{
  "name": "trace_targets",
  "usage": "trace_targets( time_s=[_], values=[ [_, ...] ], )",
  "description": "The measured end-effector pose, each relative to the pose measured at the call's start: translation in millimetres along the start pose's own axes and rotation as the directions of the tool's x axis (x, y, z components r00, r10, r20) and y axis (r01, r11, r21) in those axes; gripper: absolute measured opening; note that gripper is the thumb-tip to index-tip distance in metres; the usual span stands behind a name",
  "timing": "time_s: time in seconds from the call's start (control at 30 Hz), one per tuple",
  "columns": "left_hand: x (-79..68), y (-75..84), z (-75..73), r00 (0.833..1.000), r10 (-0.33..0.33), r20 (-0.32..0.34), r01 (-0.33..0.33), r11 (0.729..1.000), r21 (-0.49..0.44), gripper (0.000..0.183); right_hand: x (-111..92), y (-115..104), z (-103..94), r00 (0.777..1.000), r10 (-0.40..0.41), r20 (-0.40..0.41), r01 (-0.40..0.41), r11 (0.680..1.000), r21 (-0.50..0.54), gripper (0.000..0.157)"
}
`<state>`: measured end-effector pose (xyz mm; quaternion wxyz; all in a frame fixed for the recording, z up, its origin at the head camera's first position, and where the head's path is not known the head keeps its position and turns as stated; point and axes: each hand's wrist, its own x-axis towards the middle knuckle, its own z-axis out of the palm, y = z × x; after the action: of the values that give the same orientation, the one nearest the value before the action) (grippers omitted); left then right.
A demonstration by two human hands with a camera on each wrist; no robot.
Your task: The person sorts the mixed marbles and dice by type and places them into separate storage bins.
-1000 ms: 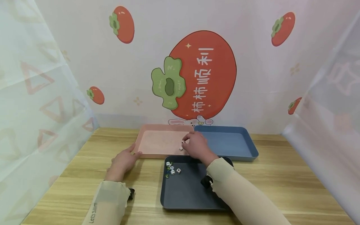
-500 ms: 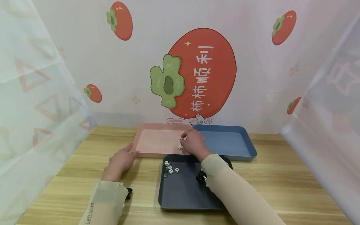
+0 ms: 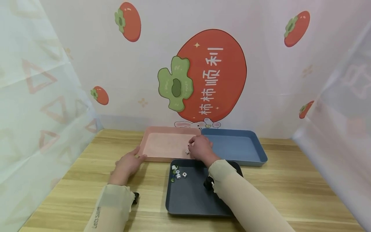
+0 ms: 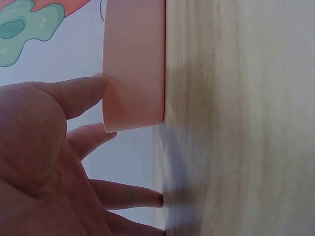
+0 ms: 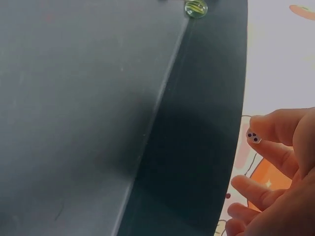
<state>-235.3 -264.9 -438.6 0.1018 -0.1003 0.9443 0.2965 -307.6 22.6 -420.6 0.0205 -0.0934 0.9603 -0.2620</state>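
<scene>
My right hand (image 3: 200, 149) is over the right end of the pink tray (image 3: 174, 130), pinching a white die (image 5: 253, 136) between thumb and index finger; its other fingers are loosely bent in the right wrist view. Another white die (image 3: 187, 151) lies in the pink tray just below those fingertips. At that tray's front left corner is my left hand (image 3: 127, 165), fingers spread and mostly straight. Its thumb touches the rim, the index finger reaches behind the corner, and other fingertips meet the table in the left wrist view.
A dark grey tray (image 3: 197, 206) stands in front, partly under my right forearm. Several white dice (image 3: 185, 175) and glass marbles (image 3: 172, 180) lie in its far left corner. A blue tray (image 3: 232, 145) adjoins the pink one on the right. Behind hangs a printed cloth (image 3: 261, 80).
The head view has shifted slightly. My right hand keeps its pinch on the die over the pink tray, and my left hand stays at the tray's corner.
</scene>
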Motion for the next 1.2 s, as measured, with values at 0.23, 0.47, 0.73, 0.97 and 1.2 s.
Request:
trace_targets(
  time_s=[0.23, 0.47, 0.73, 0.97, 1.2],
  values=[
    [3.9, -0.2, 0.1, 1.000, 0.029, -0.006, -0.028, 0.999, 0.031, 0.072, 0.4, 8.4, 2.6, 1.000, 0.030, -0.001, -0.030, 1.000, 0.003, 0.043],
    [1.7, -0.5, 0.8, 1.000, -0.013, 0.017, 0.013, 1.000, -0.016, 0.073, -2.0, 11.0, 0.1, 0.999, 0.033, 0.016, -0.033, 0.999, -0.031, 0.043],
    [1.1, 2.7, -1.7, 1.000, -0.020, 0.024, 0.021, 0.999, -0.037, 0.073, -5.0, 10.4, -5.2, 0.999, 0.027, 0.020, -0.029, 0.993, 0.110, 0.044],
    [1.9, 3.0, -2.1, 1.000, -0.023, 0.020, 0.024, 0.999, -0.038, 0.073, -12.1, 9.6, -8.7, 0.998, 0.044, 0.051, -0.061, 0.904, 0.424, 0.041],
    [-0.7, 1.8, -1.5, 1.000, -0.026, 0.016, 0.026, 0.999, -0.042, 0.073, -21.6, 6.5, -12.4, 0.996, -0.037, 0.085, -0.002, 0.904, 0.427, 0.041]
  ],
)
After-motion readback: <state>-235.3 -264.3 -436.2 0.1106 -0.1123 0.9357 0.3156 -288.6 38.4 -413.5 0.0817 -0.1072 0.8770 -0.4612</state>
